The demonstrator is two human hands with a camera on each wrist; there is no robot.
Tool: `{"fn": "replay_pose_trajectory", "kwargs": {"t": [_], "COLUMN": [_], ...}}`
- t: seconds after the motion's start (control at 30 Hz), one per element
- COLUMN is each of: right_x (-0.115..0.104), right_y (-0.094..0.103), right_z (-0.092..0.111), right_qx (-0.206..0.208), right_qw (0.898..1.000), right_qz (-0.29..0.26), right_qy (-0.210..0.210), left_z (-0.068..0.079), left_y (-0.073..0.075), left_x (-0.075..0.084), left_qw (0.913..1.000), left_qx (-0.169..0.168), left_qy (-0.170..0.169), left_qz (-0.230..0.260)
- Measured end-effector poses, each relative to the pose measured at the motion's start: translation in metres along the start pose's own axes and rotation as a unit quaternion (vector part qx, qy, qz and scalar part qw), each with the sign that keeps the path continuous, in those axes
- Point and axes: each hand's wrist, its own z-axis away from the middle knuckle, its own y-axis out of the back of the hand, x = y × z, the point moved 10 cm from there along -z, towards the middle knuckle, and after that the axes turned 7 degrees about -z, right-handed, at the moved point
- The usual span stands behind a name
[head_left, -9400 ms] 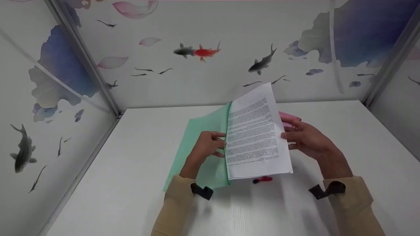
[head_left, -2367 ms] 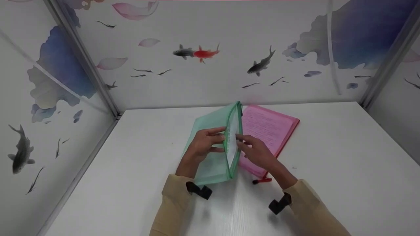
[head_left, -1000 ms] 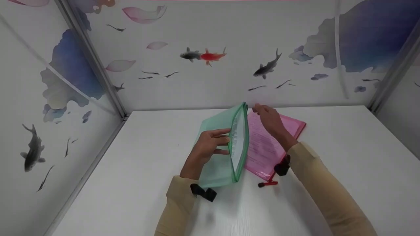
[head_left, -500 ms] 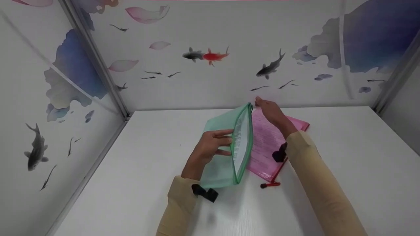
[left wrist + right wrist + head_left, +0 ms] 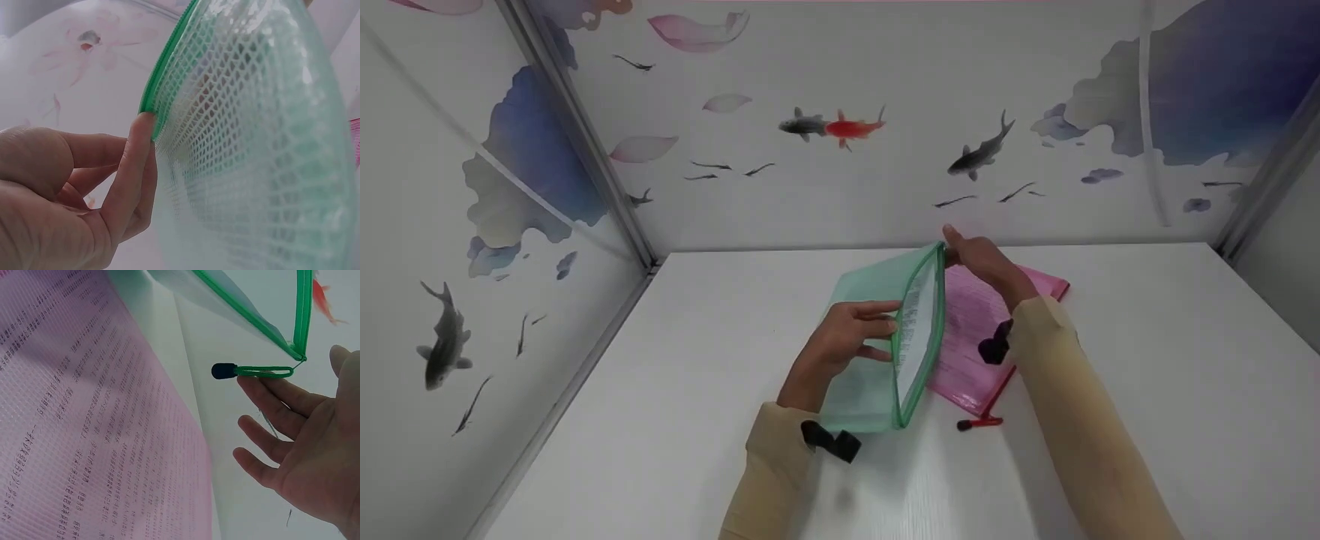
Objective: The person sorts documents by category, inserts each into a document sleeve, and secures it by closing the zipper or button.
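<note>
A green mesh zip pouch (image 5: 874, 281) stands tilted on its side, its zip edge parted, with printed sheets of paper (image 5: 913, 330) inside. My left hand (image 5: 840, 337) pinches the near lip of the mouth; in the left wrist view its thumb and fingers meet on the green zip (image 5: 160, 79). At the far corner of the zip is my right hand (image 5: 986, 262). The right wrist view shows its fingers spread, with fingertips at the green cord loop of the zip pull (image 5: 264, 372), which ends in a black tip. The thumb stays apart from the loop.
Right of the green pouch, partly behind it, a pink mesh zip pouch (image 5: 967, 337) with printed paper inside lies on the white table (image 5: 720, 360). Its red zip pull (image 5: 982, 423) sticks out towards the front. A white wall (image 5: 840, 202) with painted fish rises behind.
The papers, earlier held by my right hand and sticking out, are now inside the green pouch. My right hand has moved from the mouth to its far corner. My left hand keeps its pinch.
</note>
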Motion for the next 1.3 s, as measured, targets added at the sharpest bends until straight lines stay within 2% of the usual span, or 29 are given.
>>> {"fn": "replay_pose_trajectory", "kwargs": {"t": [0.33, 0.6, 0.8, 0.93, 1.13, 1.3], "right_x": [-0.003, -0.007, -0.009, -0.010, -0.011, -0.012], "right_y": [0.006, 0.009, 0.010, 0.005, -0.005, -0.011], "right_z": [-0.004, -0.002, 0.002, 0.005, 0.010, 0.014], "right_qx": [0.050, 0.070, 0.056, 0.032, -0.002, -0.033], "right_qw": [0.999, 0.996, 0.992, 0.988, 0.987, 0.986], "right_qz": [-0.001, -0.047, -0.102, -0.135, -0.141, -0.144], "right_qy": [-0.017, -0.023, -0.052, -0.061, -0.074, -0.080], "left_z": [-0.002, -0.001, -0.002, -0.005, -0.009, -0.011], "left_y": [-0.006, -0.014, -0.019, -0.021, -0.023, -0.027], "left_x": [-0.002, -0.006, -0.016, -0.026, -0.042, -0.052], "left_qw": [0.9996, 0.9965, 0.9911, 0.9873, 0.9834, 0.9790], "left_qx": [-0.023, -0.059, -0.077, -0.091, -0.103, -0.101], "left_qy": [0.013, 0.016, 0.033, 0.046, 0.072, 0.088], "left_qz": [-0.013, -0.058, -0.103, -0.122, -0.131, -0.153]}}
